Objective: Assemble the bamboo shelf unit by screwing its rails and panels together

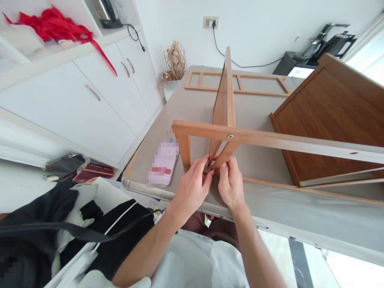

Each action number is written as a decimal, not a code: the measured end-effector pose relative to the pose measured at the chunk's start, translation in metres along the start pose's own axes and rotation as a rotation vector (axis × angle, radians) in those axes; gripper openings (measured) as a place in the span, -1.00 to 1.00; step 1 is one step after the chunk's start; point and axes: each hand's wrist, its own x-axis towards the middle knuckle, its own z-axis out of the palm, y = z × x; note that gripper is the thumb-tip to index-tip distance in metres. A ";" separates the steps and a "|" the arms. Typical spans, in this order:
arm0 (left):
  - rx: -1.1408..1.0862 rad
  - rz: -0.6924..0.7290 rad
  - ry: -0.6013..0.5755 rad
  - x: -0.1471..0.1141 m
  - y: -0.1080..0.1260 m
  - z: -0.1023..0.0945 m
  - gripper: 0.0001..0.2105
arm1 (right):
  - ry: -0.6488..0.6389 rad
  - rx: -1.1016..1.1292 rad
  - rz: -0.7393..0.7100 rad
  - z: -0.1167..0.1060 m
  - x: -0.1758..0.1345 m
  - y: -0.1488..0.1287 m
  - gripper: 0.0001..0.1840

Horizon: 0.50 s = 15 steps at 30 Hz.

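Note:
A wooden side frame [276,140] stands on its long edge at the table's near side. An upright wooden panel [222,96] runs back from it, and a round metal bolt head [230,136] sits in the frame's upper rail. Low on the frame, my left hand [192,186] pinches the panel's bottom corner beside a short crosspiece [228,152]. My right hand [231,186] is closed at the crosspiece's lower end, on its right side. Both hands' fingertips nearly meet there. Whatever small part may lie between them is hidden.
A phone [163,164] lies left of the frame, near small metal bits [169,131]. Behind is a flat slatted frame [261,93]; at right leans a large brown panel [333,120]. A dried plant [175,62] and black appliance [324,46] stand further back.

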 end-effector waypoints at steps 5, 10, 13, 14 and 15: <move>0.074 -0.006 -0.101 -0.002 0.005 -0.012 -0.59 | 0.021 -0.020 -0.004 -0.001 0.000 -0.003 -0.76; 0.063 -0.064 -0.048 0.001 0.005 -0.007 -0.66 | 0.032 -0.048 -0.022 -0.001 -0.003 -0.002 -0.77; 0.076 -0.068 0.003 0.005 0.007 -0.003 -0.68 | 0.044 -0.050 -0.037 -0.002 -0.004 -0.002 -0.79; 0.085 -0.068 0.017 0.007 0.008 -0.002 -0.68 | 0.046 -0.051 -0.043 -0.002 -0.004 -0.002 -0.79; 0.096 -0.068 0.027 0.008 0.009 -0.002 -0.68 | 0.046 -0.052 -0.050 -0.003 -0.004 -0.002 -0.79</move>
